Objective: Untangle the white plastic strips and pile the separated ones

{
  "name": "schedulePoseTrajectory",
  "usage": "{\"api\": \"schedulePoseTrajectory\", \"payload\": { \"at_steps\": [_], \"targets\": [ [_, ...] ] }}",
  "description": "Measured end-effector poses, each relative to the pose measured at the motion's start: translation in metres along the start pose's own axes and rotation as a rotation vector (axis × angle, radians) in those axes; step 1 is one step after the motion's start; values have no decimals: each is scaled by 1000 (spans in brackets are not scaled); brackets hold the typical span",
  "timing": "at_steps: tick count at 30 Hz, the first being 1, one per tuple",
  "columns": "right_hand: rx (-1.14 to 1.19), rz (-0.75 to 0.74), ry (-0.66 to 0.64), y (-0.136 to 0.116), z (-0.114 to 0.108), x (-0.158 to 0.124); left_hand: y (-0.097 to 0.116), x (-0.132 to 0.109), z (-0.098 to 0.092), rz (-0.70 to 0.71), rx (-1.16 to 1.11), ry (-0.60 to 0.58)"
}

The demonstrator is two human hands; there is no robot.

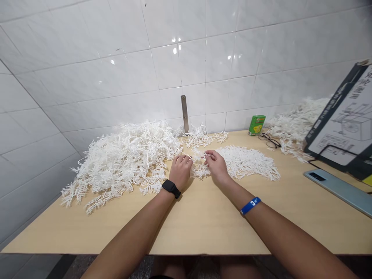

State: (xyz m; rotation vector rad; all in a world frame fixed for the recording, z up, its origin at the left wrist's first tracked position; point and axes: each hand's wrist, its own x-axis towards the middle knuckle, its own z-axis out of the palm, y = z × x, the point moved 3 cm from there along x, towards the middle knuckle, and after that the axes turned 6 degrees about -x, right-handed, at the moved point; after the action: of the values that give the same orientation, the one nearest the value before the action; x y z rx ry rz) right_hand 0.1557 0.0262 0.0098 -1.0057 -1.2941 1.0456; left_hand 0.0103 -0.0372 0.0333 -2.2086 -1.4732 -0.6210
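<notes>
Low over the wooden table, my left hand (pixel 181 169) is closed, its fingertips around the end of a thin white branching plastic piece. My right hand (pixel 216 165) pinches a white branching piece between thumb and forefinger, a short gap from the left. Small white pieces (pixel 201 170) lie below and between my hands. To the left rises a big tangled heap of the same white pieces (pixel 124 159). Right of my right hand spreads a flatter, more evenly laid pile of them (pixel 247 161). Exactly how the fingertips grip is too small to make out.
Behind my hands, a small white cluster (pixel 198 135) lies by a metal bracket (pixel 185 114) at the tiled wall. On the right are a green box (pixel 257 125), black-framed glasses (pixel 270 141), another white heap (pixel 299 120), a large printed box (pixel 345 124) and a phone (pixel 340 190).
</notes>
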Motion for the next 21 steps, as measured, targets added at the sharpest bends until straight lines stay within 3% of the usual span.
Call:
{"api": "schedulePoseTrajectory", "payload": {
  "at_steps": [15,18,21],
  "targets": [
    [-47,-22,-5,2,0,0,8,-3,0,5,-39,70],
    [-38,-23,0,3,0,0,4,-2,1,-114,-149,64],
    [-9,-21,1,2,-1,0,-10,-2,4,-335,-380,94]
  ]
}}
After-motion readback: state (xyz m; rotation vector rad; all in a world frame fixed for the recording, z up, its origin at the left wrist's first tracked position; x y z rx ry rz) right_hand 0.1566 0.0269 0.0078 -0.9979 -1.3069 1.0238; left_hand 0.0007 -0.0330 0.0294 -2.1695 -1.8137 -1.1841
